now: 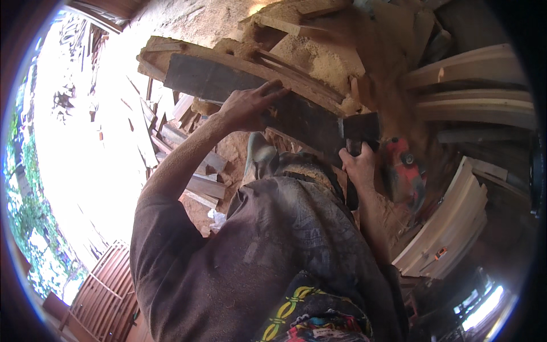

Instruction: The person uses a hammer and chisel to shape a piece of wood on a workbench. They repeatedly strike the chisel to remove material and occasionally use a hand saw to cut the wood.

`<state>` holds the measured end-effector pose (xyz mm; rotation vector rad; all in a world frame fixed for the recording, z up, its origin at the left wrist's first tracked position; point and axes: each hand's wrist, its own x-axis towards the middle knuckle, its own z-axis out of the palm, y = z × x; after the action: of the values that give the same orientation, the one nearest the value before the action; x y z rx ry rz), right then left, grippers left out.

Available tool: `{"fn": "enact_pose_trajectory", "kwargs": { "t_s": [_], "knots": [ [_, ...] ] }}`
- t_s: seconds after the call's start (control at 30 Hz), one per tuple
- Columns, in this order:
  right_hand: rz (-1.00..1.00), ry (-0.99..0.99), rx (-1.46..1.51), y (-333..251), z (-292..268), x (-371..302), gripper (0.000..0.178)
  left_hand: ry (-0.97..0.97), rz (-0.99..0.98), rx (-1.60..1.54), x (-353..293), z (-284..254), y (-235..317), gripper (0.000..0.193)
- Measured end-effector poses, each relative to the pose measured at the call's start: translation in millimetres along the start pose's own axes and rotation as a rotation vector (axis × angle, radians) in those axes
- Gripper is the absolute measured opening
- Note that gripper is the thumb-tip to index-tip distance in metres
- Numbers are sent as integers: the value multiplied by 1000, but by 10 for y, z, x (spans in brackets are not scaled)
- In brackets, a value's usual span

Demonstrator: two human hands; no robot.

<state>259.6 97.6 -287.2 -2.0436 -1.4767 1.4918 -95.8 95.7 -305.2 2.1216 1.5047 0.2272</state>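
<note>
A dusty dark shirt (pixel 273 256) filled the foreground; beyond it the left hand (pixel 246 108) pressed flat on a stiff, heavy-looking dark plank (pixel 228 82), the right hand (pixel 358 165) clenched around a hatchet (pixel 360 132) handle at the plank's end.

Layout: a plank (pixel 250 91) lies across the middle, the left hand (pixel 246 107) resting on it and the hatchet (pixel 360 132), gripped by the right hand (pixel 358 166), at its right end. Sawdust (pixel 319 62) lies behind the plank. Stacked boards (pixel 456 222) lie to the right, with a power tool (pixel 403 171) between them and the right hand.
</note>
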Motion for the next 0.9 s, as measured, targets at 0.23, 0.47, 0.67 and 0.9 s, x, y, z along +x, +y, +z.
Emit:
{"fn": "enact_pose_trajectory", "kwargs": {
  "t_s": [0.23,0.47,0.67,0.9],
  "knots": [
    [-48,-33,133,94,-2,52,30,4,-135,-80,-42,-63,154,101],
    [-60,-71,148,68,-19,44,31,346,-277,-80,10,23,-50,63],
    [-26,-121,322,53,-32,46,37,449,-286,-410,-77,-172,576,31],
    [-58,210,339,242,-110,-352,39,168,377,-306,77,347,1599,46]
  ]
}}
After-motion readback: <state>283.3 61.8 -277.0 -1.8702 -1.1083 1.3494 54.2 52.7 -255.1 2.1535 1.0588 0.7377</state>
